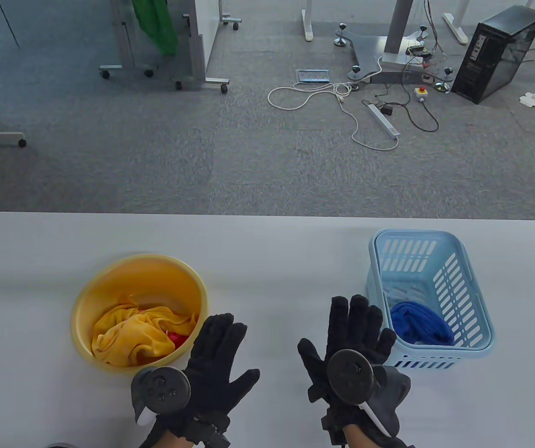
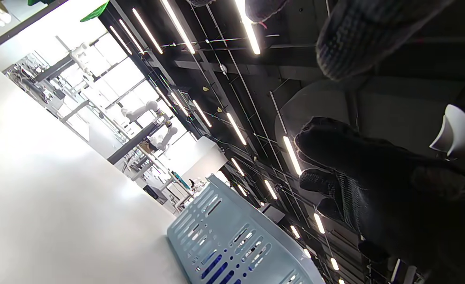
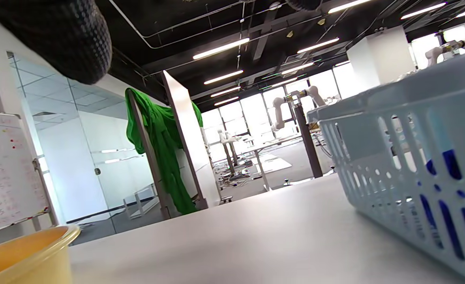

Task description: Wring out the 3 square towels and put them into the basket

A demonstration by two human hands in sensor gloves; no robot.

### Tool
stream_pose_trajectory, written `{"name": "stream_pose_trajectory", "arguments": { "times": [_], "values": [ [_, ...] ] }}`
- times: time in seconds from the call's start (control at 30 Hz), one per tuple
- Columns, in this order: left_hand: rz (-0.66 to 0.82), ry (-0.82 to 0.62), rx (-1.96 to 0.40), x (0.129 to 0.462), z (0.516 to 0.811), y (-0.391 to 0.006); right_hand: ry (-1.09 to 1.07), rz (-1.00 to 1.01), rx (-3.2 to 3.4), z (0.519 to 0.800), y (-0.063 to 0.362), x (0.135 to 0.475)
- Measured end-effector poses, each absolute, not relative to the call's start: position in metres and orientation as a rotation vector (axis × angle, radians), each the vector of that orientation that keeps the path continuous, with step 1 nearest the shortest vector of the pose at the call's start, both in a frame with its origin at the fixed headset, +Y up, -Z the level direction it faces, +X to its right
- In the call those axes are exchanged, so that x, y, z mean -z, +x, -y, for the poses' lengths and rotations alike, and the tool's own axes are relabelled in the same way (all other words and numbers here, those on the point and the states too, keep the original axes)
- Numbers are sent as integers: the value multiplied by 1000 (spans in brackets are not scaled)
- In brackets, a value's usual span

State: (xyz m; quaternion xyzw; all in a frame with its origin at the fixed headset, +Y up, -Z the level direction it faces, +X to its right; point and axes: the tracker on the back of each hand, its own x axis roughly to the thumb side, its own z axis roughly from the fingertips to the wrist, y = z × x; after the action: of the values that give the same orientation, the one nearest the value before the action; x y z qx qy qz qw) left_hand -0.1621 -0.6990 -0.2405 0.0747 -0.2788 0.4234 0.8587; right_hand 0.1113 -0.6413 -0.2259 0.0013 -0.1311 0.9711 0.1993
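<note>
A yellow basin (image 1: pixel 85 303) on the table's left holds a crumpled yellow towel (image 1: pixel 132 333) with a bit of red towel (image 1: pixel 179 339) showing under it. On the right stands a light blue slotted basket (image 1: pixel 475 298) with a twisted blue towel (image 1: pixel 420 323) inside; the basket (image 2: pixel 232 240) also shows in the left wrist view and the basket (image 3: pixel 410 173) in the right wrist view. My left hand (image 1: pixel 216 354) lies flat beside the basin, fingers spread, holding nothing. My right hand (image 1: pixel 349 343) is spread flat just left of the basket, empty too.
The white table (image 1: pixel 267 252) stretches between basin and basket. Beyond its far edge lie grey carpet, cables, a power strip (image 1: pixel 383 120), a black computer case (image 1: pixel 498 53) and wheeled desk frames. The yellow basin's rim (image 3: pixel 31 244) shows low left in the right wrist view.
</note>
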Motion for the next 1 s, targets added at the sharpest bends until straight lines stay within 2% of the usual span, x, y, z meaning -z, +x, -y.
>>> {"name": "stream_pose_trajectory", "arguments": {
  "times": [0.47,0.53,1.0],
  "values": [
    [559,110,-829,244,714,-159,129,288,-2663,695,68,231],
    [561,96,-818,246,717,-156,135,221,-2681,697,69,234],
    [586,42,-827,245,723,-135,138,281,-2624,698,78,227]
  ]
}}
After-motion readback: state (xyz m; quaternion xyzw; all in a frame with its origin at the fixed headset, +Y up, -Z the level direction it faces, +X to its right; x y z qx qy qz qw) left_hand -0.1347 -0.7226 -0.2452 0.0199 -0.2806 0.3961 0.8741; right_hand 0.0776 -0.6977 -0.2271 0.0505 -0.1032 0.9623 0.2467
